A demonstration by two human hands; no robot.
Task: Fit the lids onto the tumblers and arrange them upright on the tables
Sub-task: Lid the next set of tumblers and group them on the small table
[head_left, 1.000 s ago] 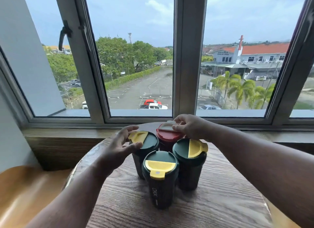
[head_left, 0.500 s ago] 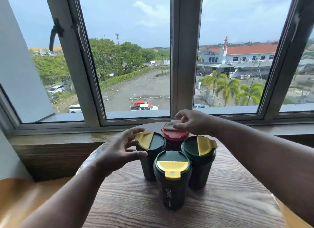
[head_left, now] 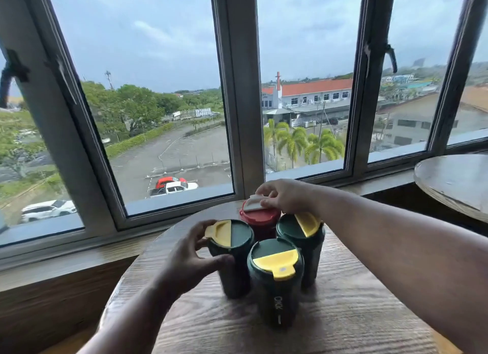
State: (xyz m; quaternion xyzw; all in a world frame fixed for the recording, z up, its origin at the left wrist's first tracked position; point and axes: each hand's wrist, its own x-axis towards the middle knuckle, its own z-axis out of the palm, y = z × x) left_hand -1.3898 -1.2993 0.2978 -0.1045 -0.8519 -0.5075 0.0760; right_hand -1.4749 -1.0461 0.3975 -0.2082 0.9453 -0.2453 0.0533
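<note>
Several lidded tumblers stand upright in a tight cluster on the round wooden table (head_left: 343,322). Three are dark green with yellow flaps: the left one (head_left: 233,248), the front one (head_left: 276,279) and the right one (head_left: 301,237). Behind them stands a red tumbler (head_left: 260,221) with a white flap. My left hand (head_left: 191,261) grips the left green tumbler just under its lid, thumb in front. My right hand (head_left: 286,196) rests on top of the red tumbler's lid, fingers curled and pinching its white flap.
A wooden window ledge (head_left: 79,258) and a row of window frames run just behind the table. A second round wooden table (head_left: 454,182) stands at the right edge. A tan seat shows at the lower left.
My left hand has closed in from hovering beside the left green tumbler to gripping it. My right hand stays on the red lid. The view has swung right, showing the second table.
</note>
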